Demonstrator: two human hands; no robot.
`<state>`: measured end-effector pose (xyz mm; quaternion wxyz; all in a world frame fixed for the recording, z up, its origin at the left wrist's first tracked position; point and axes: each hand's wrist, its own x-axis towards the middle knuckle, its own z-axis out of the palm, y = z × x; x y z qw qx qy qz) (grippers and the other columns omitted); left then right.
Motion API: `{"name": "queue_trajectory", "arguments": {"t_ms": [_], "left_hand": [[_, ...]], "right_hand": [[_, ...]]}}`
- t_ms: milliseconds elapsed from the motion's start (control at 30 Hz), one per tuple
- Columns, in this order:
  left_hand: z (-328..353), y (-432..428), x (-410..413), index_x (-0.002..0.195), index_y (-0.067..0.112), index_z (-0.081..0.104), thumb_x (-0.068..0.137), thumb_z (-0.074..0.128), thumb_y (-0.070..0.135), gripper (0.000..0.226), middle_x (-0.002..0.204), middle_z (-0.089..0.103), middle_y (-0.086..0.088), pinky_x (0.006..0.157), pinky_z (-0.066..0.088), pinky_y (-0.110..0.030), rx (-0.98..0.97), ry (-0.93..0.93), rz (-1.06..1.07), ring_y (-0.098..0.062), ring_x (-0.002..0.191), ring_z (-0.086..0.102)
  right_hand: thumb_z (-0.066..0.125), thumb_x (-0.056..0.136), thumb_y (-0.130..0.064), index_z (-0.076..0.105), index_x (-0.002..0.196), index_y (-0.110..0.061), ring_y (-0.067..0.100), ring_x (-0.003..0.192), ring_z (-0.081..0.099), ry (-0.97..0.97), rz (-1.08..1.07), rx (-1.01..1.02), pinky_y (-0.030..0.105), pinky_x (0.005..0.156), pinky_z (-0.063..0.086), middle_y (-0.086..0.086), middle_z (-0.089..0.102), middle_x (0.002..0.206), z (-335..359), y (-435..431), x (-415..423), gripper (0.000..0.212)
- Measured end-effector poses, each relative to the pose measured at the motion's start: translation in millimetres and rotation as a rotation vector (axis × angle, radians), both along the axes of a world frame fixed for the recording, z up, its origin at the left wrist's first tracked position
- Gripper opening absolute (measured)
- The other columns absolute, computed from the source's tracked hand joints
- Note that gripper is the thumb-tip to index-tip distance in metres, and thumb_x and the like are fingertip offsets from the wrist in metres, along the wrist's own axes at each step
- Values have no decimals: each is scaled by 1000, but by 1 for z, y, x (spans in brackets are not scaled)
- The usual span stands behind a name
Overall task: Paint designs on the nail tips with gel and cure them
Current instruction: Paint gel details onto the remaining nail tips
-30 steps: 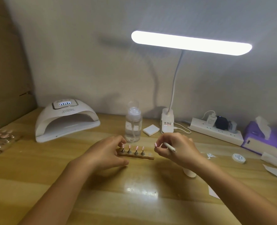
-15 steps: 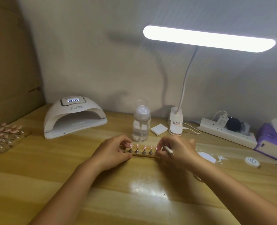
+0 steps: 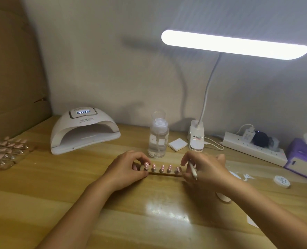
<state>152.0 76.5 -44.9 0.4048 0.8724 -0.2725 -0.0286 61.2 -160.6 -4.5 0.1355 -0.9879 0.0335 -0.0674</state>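
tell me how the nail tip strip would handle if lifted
Probably stiff: the holder strip lies straight between the left hand and right hand, which holds a white pen. Likely light, being thin. Its five nail tips stand upright on pegs, so tilting may topple them.

A lit bar lamp [image 3: 233, 44], high above and to the right of the fingers [image 3: 138, 159], gives most of the light, and its bar is blown out to flat white. The wall [image 3: 113, 60] behind fades to dim grey and carries a curved shadow left of the lamp's neck. On the desk [image 3: 41, 203], just nearer than the fingers, a white glare patch shines. A soft shadow lies under the right hand [image 3: 204, 168]. The display on the curer [image 3: 84, 130] glows far left of the fingers. The picture is soft and grainy, and the nail tips [image 3: 161, 168] between the fingers are blurred. Straight lines bow toward the edges.
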Motion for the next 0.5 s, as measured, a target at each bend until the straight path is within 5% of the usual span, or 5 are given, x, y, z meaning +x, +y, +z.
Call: {"name": "queue_trajectory", "arguments": {"t_ms": [100, 200, 300, 400, 500], "left_hand": [[-1, 0, -1, 90, 44, 70, 76, 78, 26, 25, 99, 60, 22, 68, 47, -17, -8, -14, 5, 2, 69, 55], [-1, -1, -2, 90, 45, 69, 76, 77, 27, 24, 100, 60, 23, 69, 49, -19, -7, -35, 15, -2, 72, 56], [-1, -2, -3, 89, 47, 68, 76, 77, 28, 24, 99, 61, 24, 71, 52, -23, -4, -57, 22, -4, 71, 56], [-1, -4, -5, 89, 49, 67, 76, 75, 31, 24, 95, 60, 28, 68, 50, -22, 3, -92, 27, -3, 71, 55], [-1, -7, -7, 91, 48, 66, 76, 74, 31, 24, 96, 57, 29, 67, 49, -22, 18, -133, 22, -1, 75, 55]], "right_hand": [[57, 86, -17, 51, 101, -40, 6, 102, 54, -36, -33, 23, 40, 70, 13, -17, 66, 92, 10, -8, -14, 28], [62, 87, -16, 55, 93, -39, 4, 94, 60, -177, -86, 155, 34, 82, 23, -19, 69, 82, 20, -15, -33, 24], [71, 89, -18, 59, 91, -39, 3, 88, 65, -300, -139, 290, 47, 100, 37, -20, 71, 79, 28, -26, -57, 24], [71, 89, -15, 61, 95, -39, 3, 84, 68, -384, -194, 368, 57, 96, 44, -24, 72, 80, 28, -42, -82, 27], [60, 93, 0, 63, 99, -36, 6, 86, 68, -396, -258, 412, 46, 85, 50, -27, 72, 85, 19, -61, -103, 36]]}}
